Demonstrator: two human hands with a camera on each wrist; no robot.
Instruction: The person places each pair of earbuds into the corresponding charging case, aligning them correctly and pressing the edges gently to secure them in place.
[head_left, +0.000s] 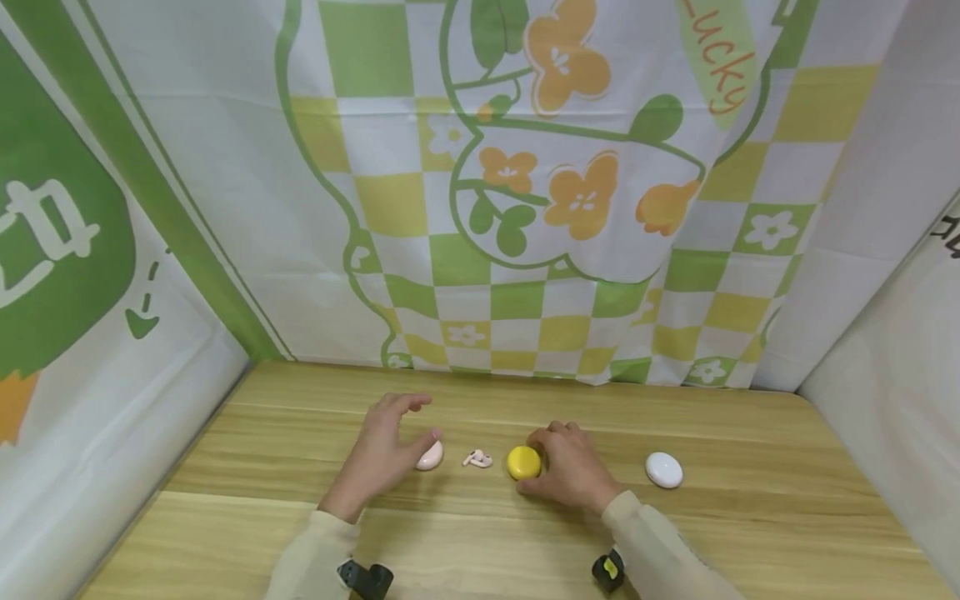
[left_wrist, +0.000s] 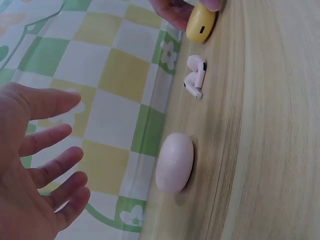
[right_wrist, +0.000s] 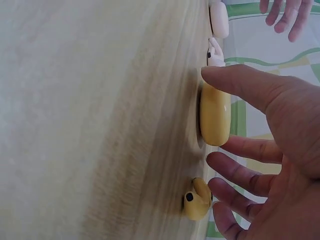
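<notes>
My left hand (head_left: pixel 382 450) is spread above the pink earbud case (left_wrist: pixel 175 162); the left wrist view shows a gap between its fingers and the case. A pair of pink earbuds (left_wrist: pixel 196 76) lies on the table between the pink case and a yellow earbud case (head_left: pixel 523 462). My right hand (head_left: pixel 570 467) holds the yellow case between thumb and index finger, low at the table. The other fingers are bent beside a pair of yellow earbuds (right_wrist: pixel 197 200), which the hand hides in the head view.
A white earbud case (head_left: pixel 663 470) lies on the wooden table (head_left: pixel 480 542) to the right of my right hand. Behind the table hangs a green and yellow checked cloth (head_left: pixel 517 308). White cloth walls stand at both sides.
</notes>
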